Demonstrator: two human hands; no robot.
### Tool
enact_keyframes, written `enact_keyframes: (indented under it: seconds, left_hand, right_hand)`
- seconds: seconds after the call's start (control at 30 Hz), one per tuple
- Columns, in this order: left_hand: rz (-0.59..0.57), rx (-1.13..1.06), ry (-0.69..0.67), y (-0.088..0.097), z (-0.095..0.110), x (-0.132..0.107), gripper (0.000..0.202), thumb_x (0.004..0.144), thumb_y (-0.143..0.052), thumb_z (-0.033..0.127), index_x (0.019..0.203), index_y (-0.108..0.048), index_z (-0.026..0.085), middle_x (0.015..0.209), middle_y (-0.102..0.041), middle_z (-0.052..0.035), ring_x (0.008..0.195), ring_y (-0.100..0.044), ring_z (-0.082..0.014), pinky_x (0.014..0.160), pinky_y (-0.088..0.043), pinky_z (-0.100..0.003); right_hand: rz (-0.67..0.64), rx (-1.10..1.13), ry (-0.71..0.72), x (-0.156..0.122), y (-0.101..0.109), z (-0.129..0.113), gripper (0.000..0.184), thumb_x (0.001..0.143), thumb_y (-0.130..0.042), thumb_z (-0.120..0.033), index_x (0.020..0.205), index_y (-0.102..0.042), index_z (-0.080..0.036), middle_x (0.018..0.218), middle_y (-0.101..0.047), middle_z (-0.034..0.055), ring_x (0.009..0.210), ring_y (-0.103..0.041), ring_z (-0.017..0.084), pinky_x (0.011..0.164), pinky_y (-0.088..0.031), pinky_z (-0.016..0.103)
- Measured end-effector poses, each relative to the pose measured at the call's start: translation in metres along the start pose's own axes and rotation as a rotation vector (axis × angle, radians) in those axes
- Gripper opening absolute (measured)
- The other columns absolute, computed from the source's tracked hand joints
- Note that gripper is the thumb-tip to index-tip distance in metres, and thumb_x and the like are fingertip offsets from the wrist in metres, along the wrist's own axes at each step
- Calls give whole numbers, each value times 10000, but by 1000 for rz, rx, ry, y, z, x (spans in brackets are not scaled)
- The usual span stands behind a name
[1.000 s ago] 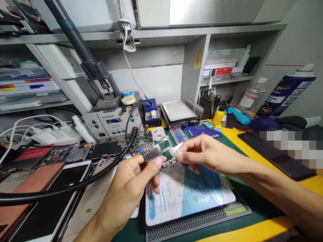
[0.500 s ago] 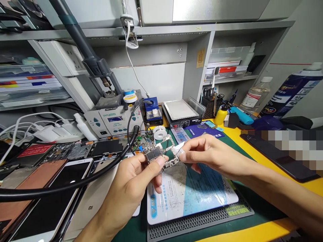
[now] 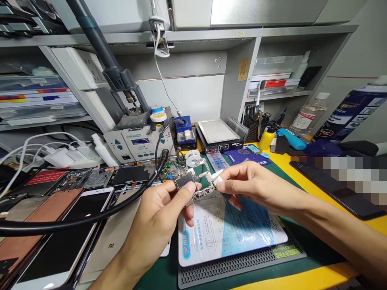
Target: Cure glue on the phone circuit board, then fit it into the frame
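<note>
Left hand [image 3: 165, 209]: circuit board [image 3: 185, 179] clasped in the grip, held above a white-and-blue mat [image 3: 236, 237]. Right hand [image 3: 252, 182]: white piece [image 3: 218, 176] pinched in the grip, at the board's edge. Honeycomb pad [image 3: 217, 270]: partly covered by the mat.

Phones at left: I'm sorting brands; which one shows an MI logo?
The gold phone, just right of the black-screened white one; neither that nor the copper one shows any.

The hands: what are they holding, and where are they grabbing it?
The left hand holds a circuit board by its near left edge. The right hand pinches a small white thing; by which part isn't clear.
</note>
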State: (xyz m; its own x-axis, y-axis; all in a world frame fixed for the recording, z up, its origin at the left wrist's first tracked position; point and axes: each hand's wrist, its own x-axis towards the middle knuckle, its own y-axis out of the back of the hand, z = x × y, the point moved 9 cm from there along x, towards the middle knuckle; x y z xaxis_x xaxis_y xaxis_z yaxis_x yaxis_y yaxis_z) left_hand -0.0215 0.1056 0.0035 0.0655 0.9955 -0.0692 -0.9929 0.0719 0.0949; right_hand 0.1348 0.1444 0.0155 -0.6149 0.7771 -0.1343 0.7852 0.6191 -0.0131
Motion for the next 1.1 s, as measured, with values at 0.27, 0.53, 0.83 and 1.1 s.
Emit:
enact_keyframes:
  seconds: [0.27, 0.53, 0.83, 1.1]
  left_hand:
    - [-4, 19, -29, -2, 5, 0, 418, 905, -617, 533, 682, -610, 179, 602, -608, 4, 572, -585, -143, 554, -474, -277]
    - [-20, 36, -42, -4, 4, -2, 396, 908, -605, 555, 756, -648, 192, 605, -601, 18, 574, -569, -141, 533, -468, -272]
    - [-20, 34, -37, -4, 4, -1, 398, 904, -616, 548, 746, -639, 183, 619, -611, 7, 585, -582, -140, 525, -468, -255]
    - [-15, -16, -28, -1, -1, -3, 363, 901, -638, 520, 793, -653, 173, 649, -622, 1, 611, -587, -122, 576, -485, -233]
  right_hand:
    - [46, -22, 15, 0, -1, -2, 311, 801, -759, -410, 723, -651, -129, 618, -531, -18, 555, -481, 96, 541, -428, 243]
    - [63, 16, 9, 1, 0, 0, 208, 773, -746, -300, 711, -649, -127, 622, -543, -16, 571, -485, 99, 554, -435, 243]
    - [93, 51, -23, -1, 1, 4, 168, 781, -714, -256, 690, -662, -123, 607, -548, -10, 557, -483, 96, 541, -425, 241]
    - [83, 94, -49, 0, 0, 7, 164, 778, -723, -268, 714, -674, -125, 621, -539, -11, 567, -481, 97, 544, -429, 240]
